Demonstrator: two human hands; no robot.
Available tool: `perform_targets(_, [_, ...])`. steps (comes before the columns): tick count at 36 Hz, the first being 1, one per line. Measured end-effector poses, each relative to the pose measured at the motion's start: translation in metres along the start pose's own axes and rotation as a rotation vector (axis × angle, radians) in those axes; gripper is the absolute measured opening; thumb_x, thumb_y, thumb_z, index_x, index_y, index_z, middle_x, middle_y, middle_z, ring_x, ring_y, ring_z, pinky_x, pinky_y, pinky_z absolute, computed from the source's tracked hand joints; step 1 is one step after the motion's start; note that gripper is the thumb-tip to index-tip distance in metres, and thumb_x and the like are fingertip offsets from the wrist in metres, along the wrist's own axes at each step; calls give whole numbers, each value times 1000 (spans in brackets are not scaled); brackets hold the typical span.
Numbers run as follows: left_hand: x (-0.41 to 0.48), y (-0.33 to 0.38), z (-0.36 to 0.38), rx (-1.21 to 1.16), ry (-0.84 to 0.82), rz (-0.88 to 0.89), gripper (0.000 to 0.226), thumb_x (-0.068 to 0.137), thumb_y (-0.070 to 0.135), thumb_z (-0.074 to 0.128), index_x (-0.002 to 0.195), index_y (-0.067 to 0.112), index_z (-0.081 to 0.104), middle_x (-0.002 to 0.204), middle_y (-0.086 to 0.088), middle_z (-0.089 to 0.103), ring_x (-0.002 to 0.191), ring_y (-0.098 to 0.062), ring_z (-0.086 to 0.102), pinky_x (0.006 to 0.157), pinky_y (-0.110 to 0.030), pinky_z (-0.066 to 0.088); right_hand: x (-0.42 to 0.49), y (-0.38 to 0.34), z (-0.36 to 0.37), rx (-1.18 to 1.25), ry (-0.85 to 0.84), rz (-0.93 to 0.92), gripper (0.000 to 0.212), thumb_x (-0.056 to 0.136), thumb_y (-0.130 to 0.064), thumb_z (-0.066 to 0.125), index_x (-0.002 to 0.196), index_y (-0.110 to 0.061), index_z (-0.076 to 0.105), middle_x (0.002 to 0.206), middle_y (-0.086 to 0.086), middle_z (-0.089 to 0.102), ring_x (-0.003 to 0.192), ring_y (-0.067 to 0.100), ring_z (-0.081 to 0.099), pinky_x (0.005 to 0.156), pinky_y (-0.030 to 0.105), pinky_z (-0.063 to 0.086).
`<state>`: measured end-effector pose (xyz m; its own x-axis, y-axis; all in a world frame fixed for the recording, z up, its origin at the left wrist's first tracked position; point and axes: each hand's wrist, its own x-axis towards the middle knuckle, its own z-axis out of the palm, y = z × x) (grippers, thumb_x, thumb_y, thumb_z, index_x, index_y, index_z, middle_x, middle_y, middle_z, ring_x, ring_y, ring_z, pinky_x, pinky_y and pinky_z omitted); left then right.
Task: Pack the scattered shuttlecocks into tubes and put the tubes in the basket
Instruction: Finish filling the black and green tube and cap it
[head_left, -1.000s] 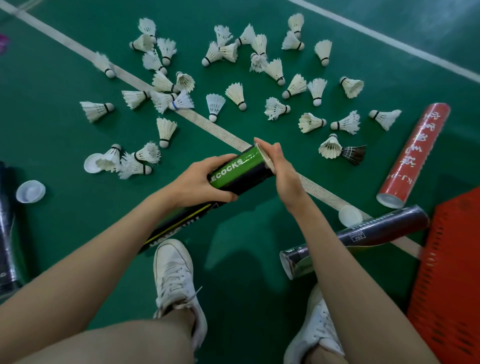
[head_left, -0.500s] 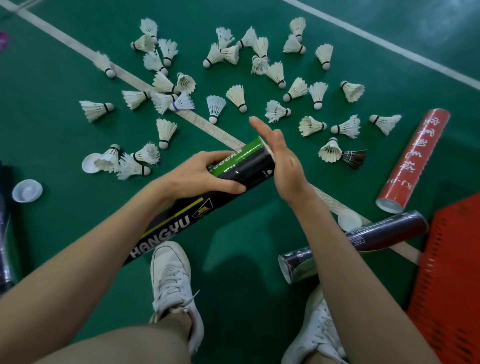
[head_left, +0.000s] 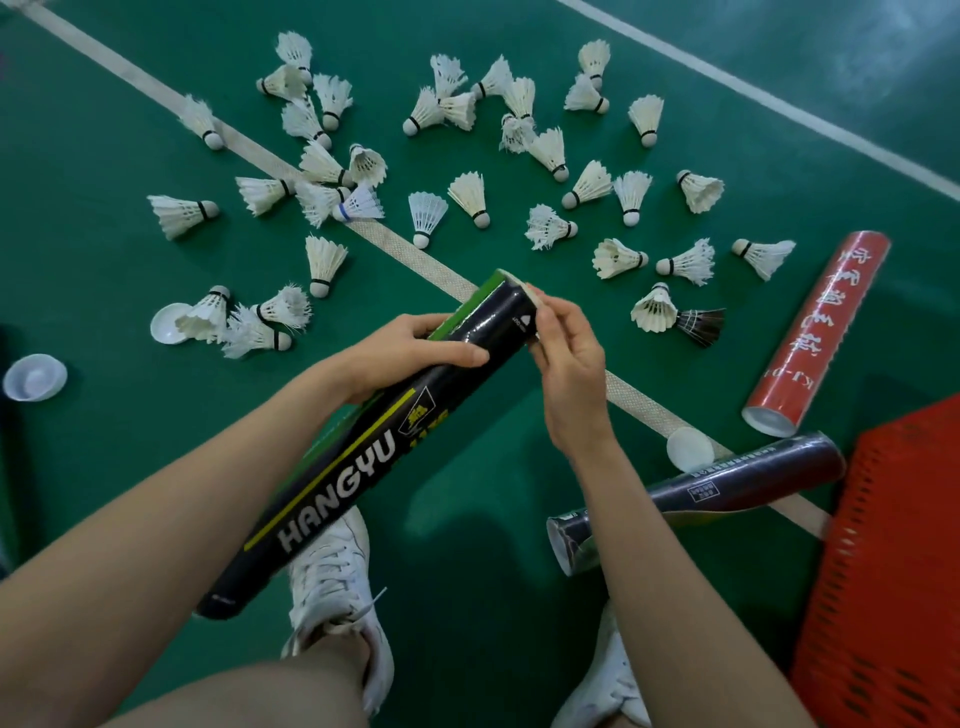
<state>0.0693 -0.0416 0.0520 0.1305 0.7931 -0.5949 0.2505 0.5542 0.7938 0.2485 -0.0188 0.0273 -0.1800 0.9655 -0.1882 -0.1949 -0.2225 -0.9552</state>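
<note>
A person's left hand (head_left: 410, 348) grips a glossy black tube (head_left: 363, 467) lettered HANGYU, held slanting above the green court floor (head_left: 93, 156), while the right hand (head_left: 569, 358) pinches its far end with curled fingers. White feathered shuttlecocks (head_left: 470, 195) lie scattered beyond it. A cylindrical red tube (head_left: 821, 332) and a dark tube (head_left: 727, 483) lie beside the perforated red basket (head_left: 893, 545).

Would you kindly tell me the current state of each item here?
HANGYU tube: held off the floor, tilted.
Left hand: grips the tube.
Right hand: pinches the tube's far end.
Red tube: lying on floor, near end capped.
Dark tube: lying on floor.
Shuttlecocks: scattered on floor, unpacked.
Loose caps: lying on floor.
Basket: on floor, contents hidden.
</note>
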Motion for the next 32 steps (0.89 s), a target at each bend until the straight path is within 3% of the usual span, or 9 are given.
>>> perform_targets(3, [-3,-5,-8,13,-48,-21,58,54,48,78,108,35,63,83,2,74,69,-20,71,57,-28,55,-2,3,-6,-133,-35,-38,19,98,-9,49,97,-16,66,99,1,69,98,17,62,98,44,48])
perform_targets(8, [-2,-6,-13,-49,-51,-22,53,59,41,78,109,26,65,85,-4,73,67,-21,70,55,-28,55,-1,-3,0,-480,-89,-292,17,95,-16,55,108,-9,64,93,-2,69,85,16,65,79,27,54])
perform_targets(10, [-2,-7,-14,-71,-47,-12,60,54,44,78,109,23,66,88,-6,73,68,-22,69,56,-29,55,0,-9,4,-494,-93,-321,15,93,-19,60,103,-9,64,89,-1,69,83,18,66,77,30,55])
perform_targets(17, [0,-5,-20,14,-42,-17,62,50,49,78,107,26,68,90,-8,75,72,-26,71,63,-32,56,-3,-3,8,-423,-30,-216,13,92,-18,61,91,-6,66,81,0,67,76,16,61,74,30,51])
perform_targets(21, [1,-10,-18,82,-21,-36,63,49,52,77,107,27,68,85,-3,75,69,-22,71,61,-29,55,-7,11,10,-389,-1,-129,11,94,-18,58,88,-13,67,80,0,66,76,14,57,77,35,48])
perform_targets(24, [4,-14,-14,167,39,-20,57,57,48,81,109,31,65,89,3,74,71,-16,72,65,-27,55,-8,13,8,-366,-31,-81,13,95,-16,56,90,-12,68,81,-7,67,78,5,59,77,28,49])
perform_targets(27, [6,-14,-9,313,179,85,60,68,39,83,120,42,55,102,13,67,87,-5,66,77,-20,51,-6,8,7,-322,-23,-34,18,97,-20,52,97,-18,70,91,-9,71,90,3,63,86,24,48])
perform_targets(30, [2,-7,0,271,259,250,65,69,32,85,124,41,52,103,15,65,90,1,62,83,-19,49,-4,-4,17,-53,96,6,18,93,-26,56,92,-27,74,118,1,66,116,15,58,104,36,43])
perform_targets(32, [0,0,5,227,313,336,70,67,34,85,128,36,51,105,12,65,91,-3,63,84,-23,51,-4,-19,26,138,121,26,22,95,-21,54,84,-23,72,131,7,56,120,18,54,106,37,41])
